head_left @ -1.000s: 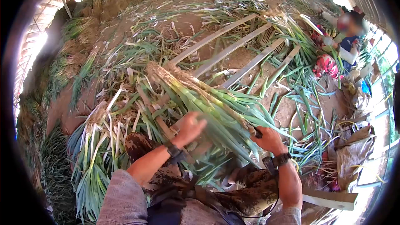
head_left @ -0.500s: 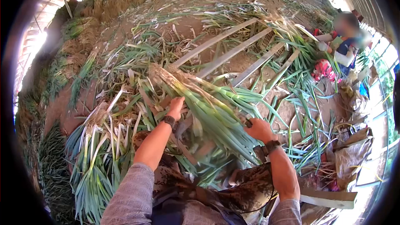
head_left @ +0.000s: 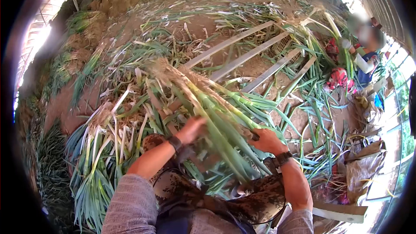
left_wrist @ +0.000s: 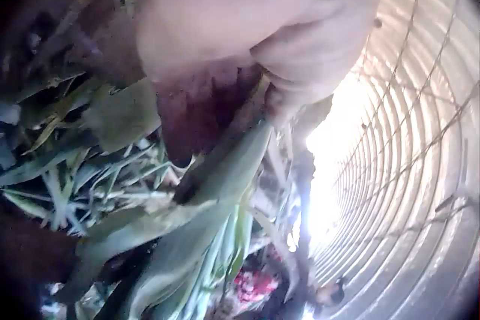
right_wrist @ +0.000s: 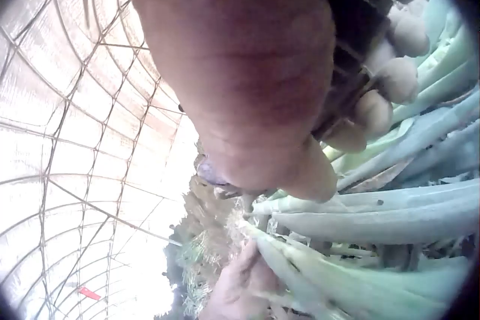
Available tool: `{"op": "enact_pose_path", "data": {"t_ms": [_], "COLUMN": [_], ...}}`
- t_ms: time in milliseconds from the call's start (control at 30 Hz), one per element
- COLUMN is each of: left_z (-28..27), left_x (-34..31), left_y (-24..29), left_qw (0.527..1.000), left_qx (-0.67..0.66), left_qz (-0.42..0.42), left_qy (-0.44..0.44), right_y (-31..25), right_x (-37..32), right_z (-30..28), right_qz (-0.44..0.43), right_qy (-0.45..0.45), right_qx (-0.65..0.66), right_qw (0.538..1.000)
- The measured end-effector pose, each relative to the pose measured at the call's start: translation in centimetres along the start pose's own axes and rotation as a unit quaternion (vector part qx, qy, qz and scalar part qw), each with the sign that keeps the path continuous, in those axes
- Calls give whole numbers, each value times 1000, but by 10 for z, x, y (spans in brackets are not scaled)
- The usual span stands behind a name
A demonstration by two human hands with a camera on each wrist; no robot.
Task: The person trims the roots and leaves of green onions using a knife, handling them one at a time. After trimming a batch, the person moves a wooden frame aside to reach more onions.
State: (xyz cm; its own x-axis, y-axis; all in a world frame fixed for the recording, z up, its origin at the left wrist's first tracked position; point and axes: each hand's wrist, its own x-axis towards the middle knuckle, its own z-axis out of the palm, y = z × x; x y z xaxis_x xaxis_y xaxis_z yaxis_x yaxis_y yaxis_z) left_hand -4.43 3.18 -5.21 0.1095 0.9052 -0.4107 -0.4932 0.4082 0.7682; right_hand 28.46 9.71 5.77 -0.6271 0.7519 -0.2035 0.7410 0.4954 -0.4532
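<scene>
Across a pale board in front of me lies a loose bundle of green onions (head_left: 236,117), roots pointing away to the upper left. My left hand (head_left: 192,130), blurred by motion, is at the bundle's left side. In the left wrist view its thumb and fingers pinch a green onion (left_wrist: 229,177) whose long leaves trail downward. On the bundle's right side, my right hand (head_left: 269,142) curls round a short dark tool (head_left: 255,136). The right wrist view shows bent fingertips (right_wrist: 373,113) around its dark body; its kind cannot be made out.
Long wooden slats (head_left: 242,63) stretch away ahead. A pile of green onions (head_left: 97,164) lies at my left, and cut leaves litter the soil. Another person (head_left: 366,63) works at the far right, near crumpled sacking (head_left: 364,164). A board end (head_left: 340,212) juts out at lower right.
My left hand reached forward to the bundle's left edge, then drew back toward me with a green onion. The right hand shifted slightly left, still gripping the dark tool.
</scene>
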Motion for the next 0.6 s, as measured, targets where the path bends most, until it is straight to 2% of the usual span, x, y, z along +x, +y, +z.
{"op": "enact_pose_path", "data": {"t_ms": [67,167,233,333,467,533,600], "left_z": [16,25,22,3,-16,-7,-8], "left_x": [-15,-8,-1,9,27,27,33], "left_y": [-29,-60,-60,-46,-15,-1,-5], "left_qw": [997,999,996,990,992,993,988], "left_qx": [40,-5,-87,-119,-121,7,41], "left_qz": [-46,-43,14,45,14,10,31], "left_qy": [-55,-21,22,54,28,121,148], "right_y": [3,-2,-8,-12,14,18,17], "right_x": [2,-11,-24,-47,-58,-59,-59], "right_z": [6,7,6,7,33,41,40], "right_qz": [-20,-35,-17,7,-12,-27,-41], "right_qy": [-1,3,-7,13,37,19,3], "right_qx": [-5,-21,-39,-75,-117,-113,-112], "right_qw": [1000,999,999,997,992,993,993]}}
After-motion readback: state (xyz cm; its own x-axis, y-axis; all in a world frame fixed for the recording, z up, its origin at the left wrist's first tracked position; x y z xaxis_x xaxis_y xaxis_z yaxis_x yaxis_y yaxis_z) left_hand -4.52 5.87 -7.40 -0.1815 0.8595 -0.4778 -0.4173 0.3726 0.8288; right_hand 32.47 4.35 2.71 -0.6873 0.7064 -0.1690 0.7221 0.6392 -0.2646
